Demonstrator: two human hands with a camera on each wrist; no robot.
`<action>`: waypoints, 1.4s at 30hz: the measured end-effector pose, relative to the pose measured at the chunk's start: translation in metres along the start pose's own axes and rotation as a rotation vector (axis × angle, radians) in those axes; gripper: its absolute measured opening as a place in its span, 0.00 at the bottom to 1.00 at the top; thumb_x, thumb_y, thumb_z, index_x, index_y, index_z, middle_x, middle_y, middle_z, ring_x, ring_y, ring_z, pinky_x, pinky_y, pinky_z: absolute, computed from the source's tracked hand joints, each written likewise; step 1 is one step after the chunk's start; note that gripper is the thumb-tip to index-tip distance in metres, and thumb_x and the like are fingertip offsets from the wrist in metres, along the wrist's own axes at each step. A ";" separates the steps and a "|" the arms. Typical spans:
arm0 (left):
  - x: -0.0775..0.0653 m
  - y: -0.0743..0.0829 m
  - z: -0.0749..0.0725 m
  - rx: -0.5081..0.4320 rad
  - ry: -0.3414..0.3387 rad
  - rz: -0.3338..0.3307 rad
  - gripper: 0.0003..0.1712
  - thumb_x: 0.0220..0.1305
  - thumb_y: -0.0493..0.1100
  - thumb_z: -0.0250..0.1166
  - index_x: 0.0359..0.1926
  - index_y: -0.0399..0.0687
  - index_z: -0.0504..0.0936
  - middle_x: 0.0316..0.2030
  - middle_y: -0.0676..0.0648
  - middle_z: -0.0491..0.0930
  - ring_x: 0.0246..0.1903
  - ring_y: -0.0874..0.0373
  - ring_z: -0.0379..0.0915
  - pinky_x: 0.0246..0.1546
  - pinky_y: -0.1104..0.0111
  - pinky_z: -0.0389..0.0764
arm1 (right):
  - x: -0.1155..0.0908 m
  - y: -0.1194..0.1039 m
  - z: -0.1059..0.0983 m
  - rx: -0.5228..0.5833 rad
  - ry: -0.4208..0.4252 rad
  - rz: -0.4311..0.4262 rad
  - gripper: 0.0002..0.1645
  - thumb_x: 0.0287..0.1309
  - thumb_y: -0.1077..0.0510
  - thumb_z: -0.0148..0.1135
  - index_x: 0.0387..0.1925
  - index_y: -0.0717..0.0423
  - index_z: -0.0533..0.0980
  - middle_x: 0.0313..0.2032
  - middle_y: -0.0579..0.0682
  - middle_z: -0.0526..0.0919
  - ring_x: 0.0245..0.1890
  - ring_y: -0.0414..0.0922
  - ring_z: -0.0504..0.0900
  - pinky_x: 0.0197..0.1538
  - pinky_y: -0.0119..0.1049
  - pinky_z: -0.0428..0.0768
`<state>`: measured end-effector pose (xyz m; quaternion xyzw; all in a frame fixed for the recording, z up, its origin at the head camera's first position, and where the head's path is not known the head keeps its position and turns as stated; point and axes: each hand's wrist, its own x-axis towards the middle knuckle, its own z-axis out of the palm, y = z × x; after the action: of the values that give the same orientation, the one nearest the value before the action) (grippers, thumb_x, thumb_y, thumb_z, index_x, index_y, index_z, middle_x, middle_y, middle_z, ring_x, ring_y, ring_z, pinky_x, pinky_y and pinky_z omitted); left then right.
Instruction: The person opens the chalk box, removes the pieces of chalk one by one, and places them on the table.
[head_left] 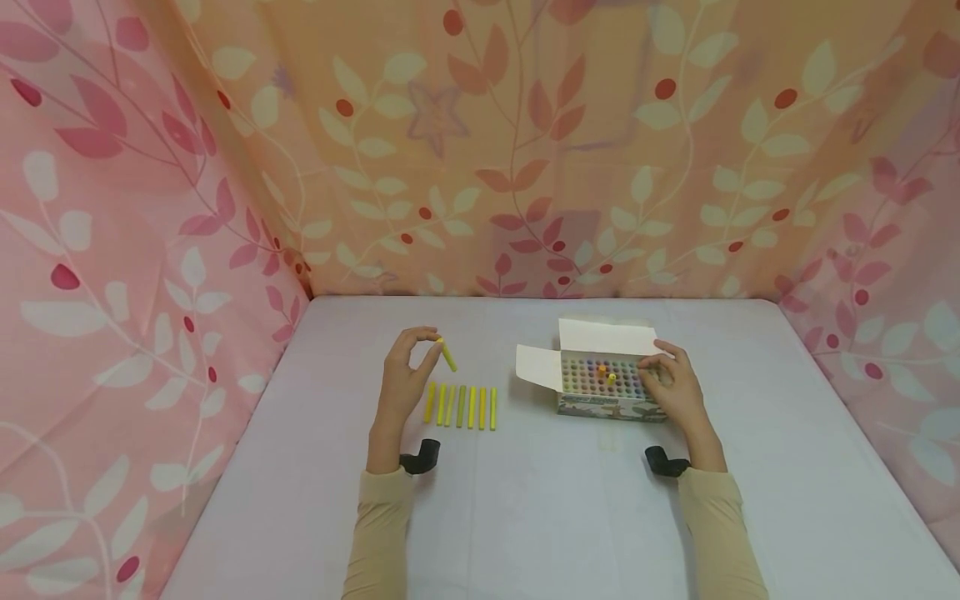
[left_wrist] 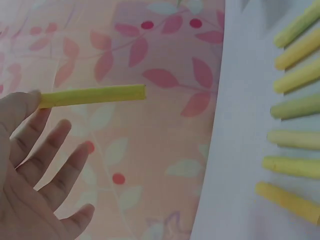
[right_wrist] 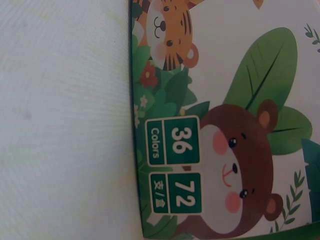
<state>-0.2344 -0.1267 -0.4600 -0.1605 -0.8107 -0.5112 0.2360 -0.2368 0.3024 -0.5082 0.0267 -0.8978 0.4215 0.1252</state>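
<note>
In the head view my left hand [head_left: 405, 375] pinches a yellow chalk stick [head_left: 447, 355] by one end, between thumb and index finger. The left wrist view shows this stick [left_wrist: 95, 95] level, the other fingers spread loosely. Below that hand several yellow and greenish chalk sticks [head_left: 472, 408] lie side by side in a row. My right hand [head_left: 675, 387] holds the right end of an open chalk box [head_left: 611, 406], its fingertips partly hidden. Inside the box, many coloured chalk ends fill a grid of holes. An orange stick [head_left: 602, 370] and a yellow stick [head_left: 612, 378] poke up.
The box's white lid [head_left: 607, 336] stands up behind it, and a side flap [head_left: 537, 367] sticks out left. Printed animals [right_wrist: 235, 170] cover a box face in the right wrist view. Patterned curtains [head_left: 480, 150] enclose the white table [head_left: 525, 517].
</note>
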 end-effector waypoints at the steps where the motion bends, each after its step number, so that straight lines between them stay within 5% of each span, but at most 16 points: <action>1: -0.001 0.000 -0.003 0.008 -0.007 -0.015 0.09 0.62 0.43 0.61 0.42 0.47 0.78 0.49 0.46 0.76 0.55 0.53 0.69 0.60 0.55 0.65 | 0.000 0.000 0.000 0.000 -0.001 0.001 0.08 0.57 0.59 0.60 0.35 0.61 0.77 0.64 0.58 0.61 0.63 0.65 0.59 0.59 0.65 0.56; 13: -0.012 -0.014 -0.035 0.116 -0.168 -0.256 0.12 0.64 0.49 0.59 0.44 0.47 0.77 0.50 0.48 0.75 0.56 0.51 0.67 0.60 0.53 0.64 | 0.000 -0.001 -0.001 -0.004 0.000 -0.009 0.07 0.56 0.60 0.60 0.34 0.61 0.77 0.63 0.60 0.61 0.63 0.65 0.58 0.60 0.65 0.55; 27: -0.023 -0.029 -0.038 0.343 -0.324 -0.527 0.17 0.64 0.53 0.57 0.46 0.47 0.78 0.56 0.43 0.72 0.55 0.44 0.68 0.53 0.49 0.71 | 0.000 -0.001 0.000 -0.015 0.005 -0.018 0.08 0.57 0.59 0.60 0.35 0.61 0.77 0.63 0.61 0.61 0.63 0.65 0.58 0.60 0.65 0.55; 33: -0.027 -0.041 -0.032 0.346 -0.324 -0.526 0.17 0.64 0.52 0.58 0.46 0.45 0.78 0.56 0.41 0.72 0.52 0.42 0.72 0.52 0.48 0.71 | 0.000 -0.002 -0.001 -0.013 0.005 -0.011 0.08 0.57 0.59 0.61 0.35 0.62 0.77 0.63 0.60 0.61 0.64 0.65 0.58 0.60 0.65 0.55; 42: -0.027 -0.053 -0.020 0.363 -0.300 -0.535 0.16 0.63 0.52 0.59 0.43 0.44 0.79 0.55 0.42 0.73 0.60 0.43 0.64 0.58 0.49 0.65 | 0.001 0.002 0.001 -0.028 0.008 -0.007 0.08 0.57 0.59 0.60 0.35 0.60 0.77 0.63 0.59 0.62 0.63 0.65 0.59 0.60 0.64 0.56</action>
<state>-0.2340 -0.1678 -0.5078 0.0289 -0.9273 -0.3732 -0.0034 -0.2382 0.3031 -0.5098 0.0263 -0.9031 0.4083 0.1304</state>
